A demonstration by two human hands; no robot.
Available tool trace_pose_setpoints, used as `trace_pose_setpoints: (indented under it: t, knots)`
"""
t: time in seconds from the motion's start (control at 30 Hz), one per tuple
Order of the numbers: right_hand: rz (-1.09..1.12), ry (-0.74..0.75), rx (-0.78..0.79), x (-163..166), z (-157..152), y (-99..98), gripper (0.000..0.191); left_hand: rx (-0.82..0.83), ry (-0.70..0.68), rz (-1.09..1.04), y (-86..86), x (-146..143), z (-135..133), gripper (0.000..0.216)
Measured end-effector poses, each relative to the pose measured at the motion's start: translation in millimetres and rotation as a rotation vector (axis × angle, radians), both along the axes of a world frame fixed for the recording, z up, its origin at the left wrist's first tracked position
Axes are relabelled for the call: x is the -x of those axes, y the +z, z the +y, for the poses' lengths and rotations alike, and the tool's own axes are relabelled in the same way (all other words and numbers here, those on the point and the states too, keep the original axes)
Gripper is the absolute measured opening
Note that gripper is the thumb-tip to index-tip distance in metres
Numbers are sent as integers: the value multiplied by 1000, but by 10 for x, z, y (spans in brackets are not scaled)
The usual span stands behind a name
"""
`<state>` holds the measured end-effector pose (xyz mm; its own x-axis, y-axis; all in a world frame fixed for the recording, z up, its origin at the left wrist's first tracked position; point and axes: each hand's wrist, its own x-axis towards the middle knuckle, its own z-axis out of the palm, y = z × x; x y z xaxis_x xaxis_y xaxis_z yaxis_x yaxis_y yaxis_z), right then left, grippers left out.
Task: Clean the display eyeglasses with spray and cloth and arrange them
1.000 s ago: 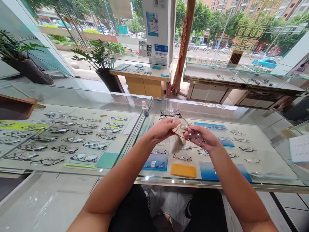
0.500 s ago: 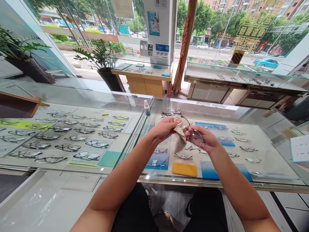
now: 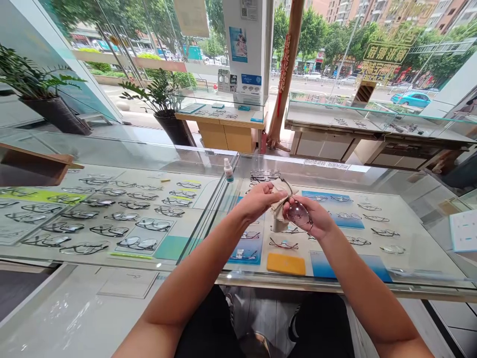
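Observation:
Between my two hands, above the glass counter, is a pair of eyeglasses (image 3: 299,214) with a thin dark frame. My right hand (image 3: 316,216) grips it at the rim, and one lens faces me. My left hand (image 3: 261,200) is closed on a beige cleaning cloth (image 3: 279,223), which wraps round the far part of the glasses and hangs down below. The cloth and my fingers hide the other lens. Beyond my left hand a small white spray bottle (image 3: 228,171) stands upright on the glass. A yellow cloth or case (image 3: 285,264) lies below my hands.
The glass display counter (image 3: 208,219) holds rows of eyeglasses (image 3: 137,243) on both sides. A wooden box-like piece (image 3: 35,164) sits at the left. A white card (image 3: 463,229) stands at the right edge. Potted plants (image 3: 169,127) and more showcases are by the window.
My left hand and the cloth have shifted slightly along the glasses, with the cloth bunched closer round them. My right hand keeps its grip. The view has tilted up slightly.

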<state>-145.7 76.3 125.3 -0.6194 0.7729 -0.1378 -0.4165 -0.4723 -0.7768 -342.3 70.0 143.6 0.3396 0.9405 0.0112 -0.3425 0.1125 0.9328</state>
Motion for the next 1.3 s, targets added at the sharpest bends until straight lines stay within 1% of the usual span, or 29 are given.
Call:
trace_pose_setpoints:
  t: [0.07,0.13,0.2,0.23,0.3,0.37,0.4,0.47,0.53,0.57,0.63,0.7,0.77,0.83,0.93,1.03,1.1,1.2,1.23,1.27,1.3]
  knots:
    - [-23,-18,-60,40,-23,-26,25,-30,60,-1,-19,-80,-29,44]
    - [-50,-30,-110,68,-40,-47,26,-56,85,12,-34,-121,-37,52]
    - [-66,-38,-119,68,-41,-53,27,-63,62,24,-30,-98,-23,61]
    - [-63,-45,-107,60,-36,-51,26,-58,40,18,-21,-72,-13,60]
    - [-39,-61,-70,44,-23,-42,25,-39,-12,-12,1,-29,-4,54]
    - [-7,-64,-45,46,-23,-36,25,-38,-12,-38,10,-37,-18,50]
    - [-1,-61,-47,57,-30,-36,26,-45,7,-40,5,-64,-31,48]
    - [-9,-56,-73,92,-54,-43,26,-70,94,-23,-19,-138,-59,45]
    - [-27,-54,-109,124,-80,-53,27,-88,166,17,-50,-194,-71,54]
    - [-35,-58,-119,133,-88,-55,27,-89,171,33,-61,-203,-70,59]
    - [-36,-74,-114,132,-91,-54,27,-69,133,29,-65,-186,-60,63]
    - [-6,-88,-82,121,-85,-48,25,-29,78,-23,-44,-152,-58,56]
    - [42,-94,-60,121,-86,-46,23,-6,64,-69,-15,-145,-78,50]
    - [69,-105,-69,146,-103,-53,21,-27,101,-72,3,-183,-114,50]
    - [36,-126,-122,208,-149,-70,24,-79,216,-46,-9,-274,-156,51]
    - [-9,-136,-166,236,-176,-73,26,-59,282,-38,-30,-298,-149,56]
    - [-5,-143,-162,215,-166,-66,26,-33,235,-70,-26,-256,-129,57]
    - [20,-137,-113,164,-128,-62,24,7,57,-113,1,-175,-112,51]
    - [24,-131,-100,156,-119,-66,23,10,29,-106,7,-163,-113,50]
    - [27,-126,-95,158,-116,-73,22,5,38,-89,8,-161,-116,49]
    - [25,-122,-99,169,-119,-82,23,-6,78,-69,4,-171,-121,48]
